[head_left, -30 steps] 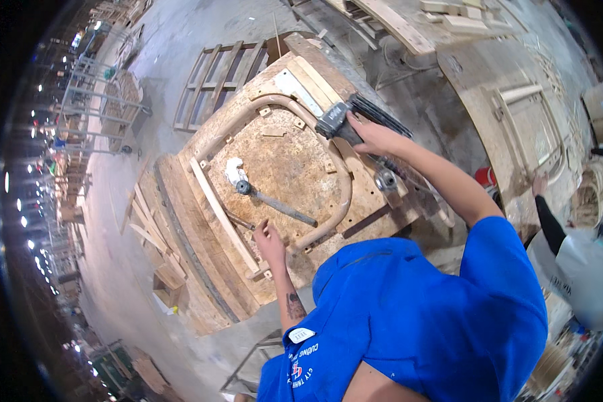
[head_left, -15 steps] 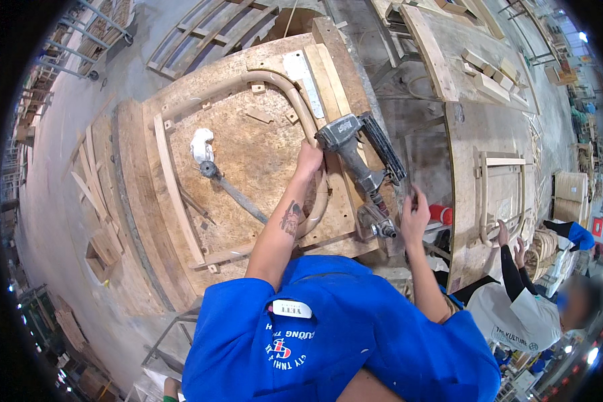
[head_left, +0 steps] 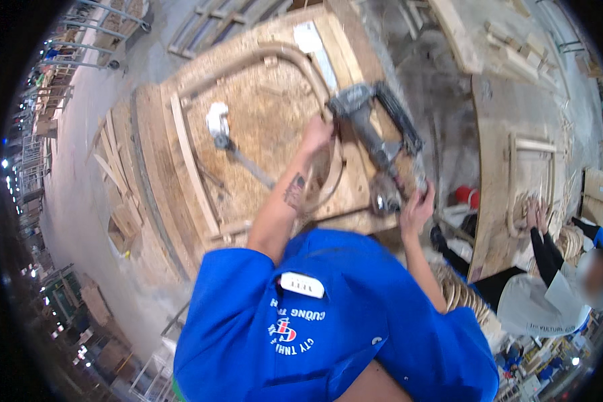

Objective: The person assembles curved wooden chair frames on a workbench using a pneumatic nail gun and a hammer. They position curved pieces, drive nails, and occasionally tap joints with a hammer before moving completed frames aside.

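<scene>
My left hand (head_left: pixel 318 132) is closed around the right side of a curved wooden rail (head_left: pixel 311 70), part of a frame lying on the plywood worktop (head_left: pixel 248 127). Just right of it lies a black and grey nail gun (head_left: pixel 372 127), its handle pointing toward me. My right hand (head_left: pixel 417 209) is by the handle's near end, beside a second metallic tool (head_left: pixel 385 195). Motion smears those fingers, so I cannot make out whether they hold anything. Inside the frame rest a mallet (head_left: pixel 251 167) and a crumpled white item (head_left: pixel 216 117). A straight wooden bar (head_left: pixel 193 164) forms the frame's left side.
To the right, a co-worker's hands (head_left: pixel 536 214) touch a similar frame (head_left: pixel 512 177) on another plywood table (head_left: pixel 489 141). A red round object (head_left: pixel 467 195) sits between the tables. Loose wood strips (head_left: pixel 114 151) lie at left; wooden blocks (head_left: pixel 516 50) are at the far right.
The whole view has shifted and blurred. My left hand stays on the curved rail. My right hand has come closer to the tools' near end. The co-worker's hands have moved onto their frame.
</scene>
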### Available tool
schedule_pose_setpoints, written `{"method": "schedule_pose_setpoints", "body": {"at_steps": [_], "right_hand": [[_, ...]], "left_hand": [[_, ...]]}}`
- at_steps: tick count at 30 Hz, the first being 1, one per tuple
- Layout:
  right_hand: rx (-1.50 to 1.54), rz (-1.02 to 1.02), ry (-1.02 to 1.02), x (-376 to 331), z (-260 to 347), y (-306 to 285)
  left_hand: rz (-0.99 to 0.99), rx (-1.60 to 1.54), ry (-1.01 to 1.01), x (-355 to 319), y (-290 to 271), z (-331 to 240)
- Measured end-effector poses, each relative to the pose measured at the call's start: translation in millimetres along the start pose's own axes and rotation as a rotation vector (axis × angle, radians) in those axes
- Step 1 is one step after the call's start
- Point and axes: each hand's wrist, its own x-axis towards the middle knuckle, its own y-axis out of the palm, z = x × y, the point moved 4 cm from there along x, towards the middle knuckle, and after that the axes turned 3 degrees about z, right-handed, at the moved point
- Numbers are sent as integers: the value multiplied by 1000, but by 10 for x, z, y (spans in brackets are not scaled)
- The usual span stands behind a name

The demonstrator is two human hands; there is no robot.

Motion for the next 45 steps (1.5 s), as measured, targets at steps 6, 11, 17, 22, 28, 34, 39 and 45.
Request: {"method": "schedule_pose_setpoints", "body": {"at_steps": [6, 11, 17, 22, 28, 34, 39, 45], "right_hand": [[-44, 4, 28, -31, 0, -47], [-49, 21, 9, -42, 78, -35], [-96, -9, -2, -108, 124, -5], [-52, -154, -105, -108, 127, -90], [-324, -118, -277, -102, 160, -112], [-383, -136, -261, -114, 265, -67], [-408, -169, -184, -144, 35, -207], [-345, -158, -204, -121, 111, -187]], "left_hand": [[81, 669, -53, -1343, -799, 513], [218, 829, 100, -2300, -1018, 1361], [8, 999, 362, -2433, -775, 1424], [-50, 1087, 541, -2324, -450, 1224], [-15, 949, 501, -2322, -288, 1194], [56, 1051, 548, -2562, -566, 1086], [26, 1132, 529, -2832, -1147, 304], [-295, 1152, 423, -3300, -1986, -447]]}}
